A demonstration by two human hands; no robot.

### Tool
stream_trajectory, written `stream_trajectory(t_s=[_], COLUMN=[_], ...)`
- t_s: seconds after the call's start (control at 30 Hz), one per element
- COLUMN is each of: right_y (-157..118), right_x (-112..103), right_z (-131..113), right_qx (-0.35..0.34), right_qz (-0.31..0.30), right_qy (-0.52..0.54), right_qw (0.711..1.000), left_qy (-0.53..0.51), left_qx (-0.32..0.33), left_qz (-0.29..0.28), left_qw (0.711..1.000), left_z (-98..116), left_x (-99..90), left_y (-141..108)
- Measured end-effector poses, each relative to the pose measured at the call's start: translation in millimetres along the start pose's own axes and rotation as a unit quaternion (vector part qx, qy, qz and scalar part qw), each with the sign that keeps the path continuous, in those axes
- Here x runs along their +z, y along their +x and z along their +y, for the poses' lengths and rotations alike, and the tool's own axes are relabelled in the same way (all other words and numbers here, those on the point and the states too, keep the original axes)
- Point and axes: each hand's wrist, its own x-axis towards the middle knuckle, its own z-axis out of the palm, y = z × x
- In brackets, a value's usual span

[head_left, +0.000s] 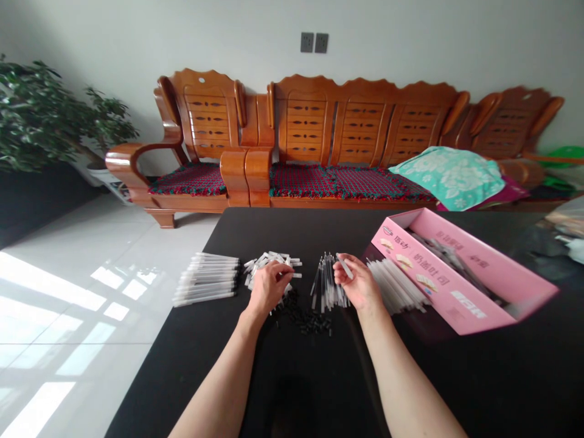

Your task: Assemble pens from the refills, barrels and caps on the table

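Observation:
My left hand (269, 283) is over the heap of white pen caps (263, 260), fingers pinched together; what they hold, if anything, is hidden. Between thumb and fingers of my right hand (358, 281) is a whitish pen barrel (345, 266), tilted. Just left of that hand lies a bundle of thin refills (327, 283). To its right are many translucent white tubes (396, 286). Small black plugs (314, 322) are scattered nearer me, between my forearms. A row of white pens (207, 278) with dark ends lies at the table's left side.
A pink open box (456, 274) with greyish contents stands on the right of the black table (310, 389). Plastic bags (572, 234) lie at the far right. A wooden sofa (305, 121) stands behind the table.

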Motion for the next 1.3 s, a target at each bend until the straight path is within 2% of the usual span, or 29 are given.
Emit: stream_trajectory(t_s=[0.07,0.13,0.33,0.43,0.53,0.6,0.7,0.77,0.87,1.17,1.23,1.3], right_y=[0.5,0.2,-2.1,-3.2,-4.4,-5.3,-6.5,-7.4,-9.6,-15.5,-14.7,-13.8], right_x=[-1.3,-1.5,2.5,4.6,6.1,7.1,9.0,10.8,14.4,24.5,23.5,22.2], right_z=[1.0,1.4,0.3,-0.3,-1.0,-1.4,-1.2,0.0,3.3,8.9,8.6,8.1], right_qx=[-0.006,-0.013,-0.017,-0.016,-0.014,-0.006,0.004,0.001,-0.004,0.0,-0.001,-0.003], right_qz=[-0.002,-0.001,0.001,0.005,0.002,-0.002,-0.001,-0.001,-0.012,-0.041,-0.041,-0.04], right_qy=[0.008,0.011,0.001,-0.01,-0.02,-0.023,-0.03,-0.042,-0.076,-0.116,-0.113,-0.109], right_qw=[1.0,1.0,1.0,1.0,1.0,1.0,1.0,0.999,0.997,0.992,0.993,0.993], left_qy=[0.035,0.062,0.097,0.062,-0.073,-0.232,-0.426,-0.482,-0.512,-0.515,-0.494,-0.428], left_qx=[0.025,0.031,0.032,0.023,-0.054,-0.136,-0.209,-0.223,-0.231,-0.223,-0.218,-0.202], left_qz=[-0.059,-0.093,-0.118,-0.109,-0.077,-0.065,-0.064,-0.068,-0.076,-0.09,-0.087,-0.081], left_qw=[0.997,0.993,0.988,0.992,0.993,0.961,0.878,0.844,0.824,0.823,0.837,0.877], left_z=[2.0,2.9,2.6,4.0,4.4,3.6,2.0,1.9,3.6,7.5,6.6,4.8], left_x=[2.2,4.7,7.9,8.2,11.4,14.8,19.0,20.2,20.8,23.5,21.7,17.4], left_y=[-1.9,-4.2,-6.6,-4.8,-3.3,-3.0,-3.6,-4.2,-5.1,-6.9,-6.0,-4.3])
